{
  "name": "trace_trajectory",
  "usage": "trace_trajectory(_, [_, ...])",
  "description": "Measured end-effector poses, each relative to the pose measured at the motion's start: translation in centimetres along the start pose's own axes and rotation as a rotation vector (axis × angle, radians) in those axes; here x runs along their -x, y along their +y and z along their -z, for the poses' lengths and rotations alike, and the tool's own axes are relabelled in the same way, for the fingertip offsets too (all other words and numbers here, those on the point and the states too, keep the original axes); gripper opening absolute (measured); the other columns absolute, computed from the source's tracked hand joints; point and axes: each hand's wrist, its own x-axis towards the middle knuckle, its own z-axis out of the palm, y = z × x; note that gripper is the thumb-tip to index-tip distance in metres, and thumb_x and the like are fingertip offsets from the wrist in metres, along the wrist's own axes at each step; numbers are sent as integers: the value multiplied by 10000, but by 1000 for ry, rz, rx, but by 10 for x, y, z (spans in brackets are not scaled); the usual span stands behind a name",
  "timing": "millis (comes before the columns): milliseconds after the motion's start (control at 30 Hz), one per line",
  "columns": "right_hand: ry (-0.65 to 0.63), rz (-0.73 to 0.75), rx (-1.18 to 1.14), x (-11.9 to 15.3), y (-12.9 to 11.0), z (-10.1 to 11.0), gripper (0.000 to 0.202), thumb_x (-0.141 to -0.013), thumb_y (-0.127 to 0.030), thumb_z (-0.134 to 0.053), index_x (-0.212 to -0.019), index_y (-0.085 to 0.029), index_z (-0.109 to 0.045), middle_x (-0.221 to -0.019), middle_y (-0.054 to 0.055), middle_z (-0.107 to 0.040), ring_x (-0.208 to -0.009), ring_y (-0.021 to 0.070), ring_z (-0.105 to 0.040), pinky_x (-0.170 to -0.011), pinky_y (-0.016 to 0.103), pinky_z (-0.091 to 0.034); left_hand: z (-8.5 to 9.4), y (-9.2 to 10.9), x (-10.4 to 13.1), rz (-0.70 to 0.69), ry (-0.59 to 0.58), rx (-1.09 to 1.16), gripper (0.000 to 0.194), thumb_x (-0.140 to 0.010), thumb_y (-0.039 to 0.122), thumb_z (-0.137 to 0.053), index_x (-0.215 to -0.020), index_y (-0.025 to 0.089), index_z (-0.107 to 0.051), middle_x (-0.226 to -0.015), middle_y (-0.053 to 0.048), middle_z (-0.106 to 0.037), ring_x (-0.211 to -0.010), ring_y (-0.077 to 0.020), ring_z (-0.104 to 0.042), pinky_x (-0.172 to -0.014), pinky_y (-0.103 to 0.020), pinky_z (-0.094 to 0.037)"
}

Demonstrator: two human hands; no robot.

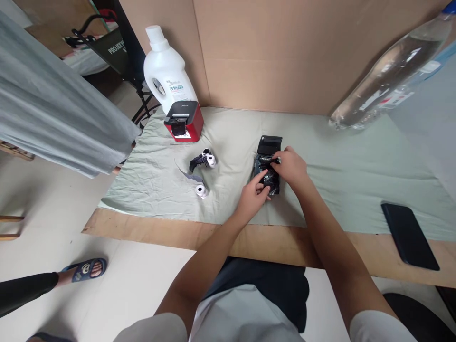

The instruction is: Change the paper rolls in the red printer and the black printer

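Observation:
A small black device (270, 181), which looks like a portable receipt printer, lies on the cloth with its lid (270, 145) raised. Dark, glossy material stretches over its front; whether this is paper or film I cannot make out. My left hand (253, 197) grips the device's near left side, index finger reaching onto the top and thumb along the front edge. My right hand (291, 165) comes from the right, its fingers pinched together at the compartment below the lid. What sits between those fingertips is hidden.
Left of the device lie paper rolls (201, 191) with dark loose strips. Behind them stand a red-and-black printer (188, 123) and a white detergent bottle (167, 71). A large clear bottle (388, 76) leans at the right; a black phone (409, 235) lies near the front edge. Another person's foot (89, 270) shows lower left.

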Motion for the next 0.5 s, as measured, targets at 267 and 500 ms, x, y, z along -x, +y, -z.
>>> trace_trajectory(267, [36,213,-73,-11,7,-7,257,-883,-228,-696,-1095,-301,-821,-1162,97,-600,-1028,276,-619,-841,412,-541,-1,-5,-2,17,10,-15,597,-924,230,-643,-1516,246,-563,-698,50,-610,-616,-107,-682,-627,-209,-526])
trace_trajectory(500, [123,134,-120,-14,6,-11,242,-868,-280,-697,-1097,-225,-753,-1219,141,-595,-1112,332,-606,-901,468,-541,-3,-3,0,22,2,-16,602,-917,224,-633,-1516,228,-570,-623,75,-522,-591,-107,-649,-628,-216,-548])
